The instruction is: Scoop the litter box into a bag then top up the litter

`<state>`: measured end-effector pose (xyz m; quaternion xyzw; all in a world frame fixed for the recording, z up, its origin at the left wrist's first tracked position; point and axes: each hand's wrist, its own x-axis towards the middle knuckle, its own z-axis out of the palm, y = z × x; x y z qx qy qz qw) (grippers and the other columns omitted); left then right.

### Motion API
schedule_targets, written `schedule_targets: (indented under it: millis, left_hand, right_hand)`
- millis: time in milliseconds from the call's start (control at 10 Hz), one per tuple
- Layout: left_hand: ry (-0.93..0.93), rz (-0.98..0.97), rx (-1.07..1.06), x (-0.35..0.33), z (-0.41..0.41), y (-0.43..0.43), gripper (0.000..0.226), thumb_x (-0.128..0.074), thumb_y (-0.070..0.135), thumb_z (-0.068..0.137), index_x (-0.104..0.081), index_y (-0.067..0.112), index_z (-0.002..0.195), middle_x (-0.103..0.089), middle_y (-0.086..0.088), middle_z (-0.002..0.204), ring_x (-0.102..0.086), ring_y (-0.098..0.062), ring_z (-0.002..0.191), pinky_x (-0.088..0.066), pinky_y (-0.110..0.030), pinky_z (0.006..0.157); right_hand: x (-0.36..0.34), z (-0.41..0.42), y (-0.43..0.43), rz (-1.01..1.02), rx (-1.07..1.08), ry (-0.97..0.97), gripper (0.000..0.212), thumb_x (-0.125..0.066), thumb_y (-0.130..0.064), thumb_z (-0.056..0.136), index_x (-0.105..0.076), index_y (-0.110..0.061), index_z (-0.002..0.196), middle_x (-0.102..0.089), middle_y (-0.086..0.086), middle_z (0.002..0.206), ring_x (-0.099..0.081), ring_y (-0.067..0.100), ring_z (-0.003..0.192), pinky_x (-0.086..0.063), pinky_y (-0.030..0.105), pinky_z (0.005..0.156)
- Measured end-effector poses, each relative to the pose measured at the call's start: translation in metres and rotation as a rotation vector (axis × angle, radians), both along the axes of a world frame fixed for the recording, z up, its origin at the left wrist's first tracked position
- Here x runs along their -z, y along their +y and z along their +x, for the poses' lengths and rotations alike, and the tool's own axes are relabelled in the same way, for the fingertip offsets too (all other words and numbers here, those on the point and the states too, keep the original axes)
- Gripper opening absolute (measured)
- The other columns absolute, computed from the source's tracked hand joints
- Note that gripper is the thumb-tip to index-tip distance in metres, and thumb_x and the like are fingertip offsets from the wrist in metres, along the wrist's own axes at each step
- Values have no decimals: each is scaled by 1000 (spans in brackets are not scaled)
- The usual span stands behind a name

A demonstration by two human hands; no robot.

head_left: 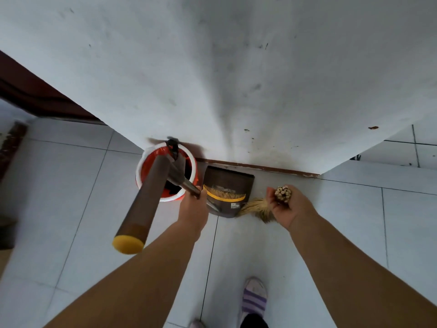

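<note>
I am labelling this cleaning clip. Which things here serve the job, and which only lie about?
For the job: left hand, gripping a long handle; right hand, gripping the straw broom; dustpan with debris; orange-lined bin.
Only lying about: rug edge at left; striped slipper on a foot.

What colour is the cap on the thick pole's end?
The cap is yellow, shown in the head view.

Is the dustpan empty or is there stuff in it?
Not empty: a small greyish pile lies in the dustpan, behind its yellow comb.

Wall (236,79) and bucket (141,165) box in the dustpan (228,183); nearer floor (236,252) lies open.
</note>
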<state>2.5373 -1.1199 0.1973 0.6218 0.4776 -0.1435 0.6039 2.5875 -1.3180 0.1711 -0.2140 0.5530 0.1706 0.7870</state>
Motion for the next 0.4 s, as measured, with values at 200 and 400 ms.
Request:
schedule_targets:
  millis: [200,400]
  left_hand:
    - [-23,182,116,7,-11,6,25,-51,18,100,-53,12,123,-63,-14,117,-61,-33,107,-51,-47,97]
    - [36,-6,-60,2,-29,6,29,-48,27,103,-49,19,131,-58,-3,119,-57,-25,112,-48,-40,99]
  right_hand:
    - [-12,15,1,-39,122,-57,40,-52,-18,97,-42,-6,134,-54,23,117,-64,32,92,-59,35,65]
    - [-27,12,8,-79,35,-42,49,-44,-26,100,-27,-7,143,-52,28,109,-65,34,88,-60,38,73]
